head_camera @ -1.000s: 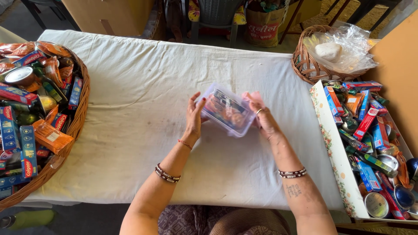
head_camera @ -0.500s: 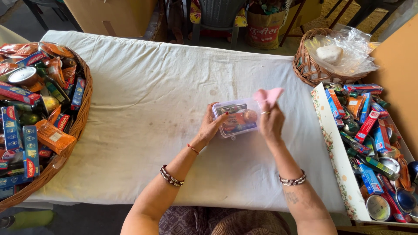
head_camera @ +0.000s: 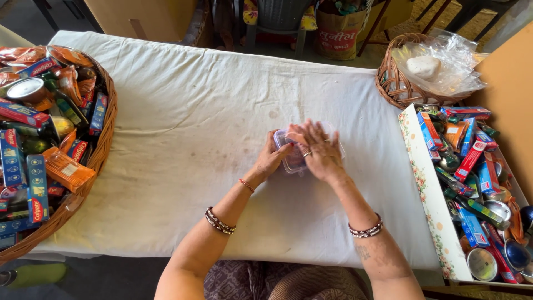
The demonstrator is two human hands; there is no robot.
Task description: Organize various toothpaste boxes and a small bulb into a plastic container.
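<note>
A small clear plastic container [head_camera: 290, 157] with a lid rests on the white cloth-covered table [head_camera: 194, 139] in front of me. My left hand [head_camera: 273, 158] grips its left side with the thumb on the near edge. My right hand [head_camera: 319, 150] lies flat on the lid, fingers spread, covering most of the container. Its contents are hidden under my hand.
A large wicker basket [head_camera: 97, 161] at the left holds boxes, cans and packets. At the right, a shallow floral-edged tray [head_camera: 430, 194] holds similar goods. A smaller wicker basket [head_camera: 391, 83] with a clear plastic bag [head_camera: 444, 61] sits at the far right.
The container was held tilted above the table a second ago. It now lies flat on the cloth, and my right hand has come down flat onto its lid.
</note>
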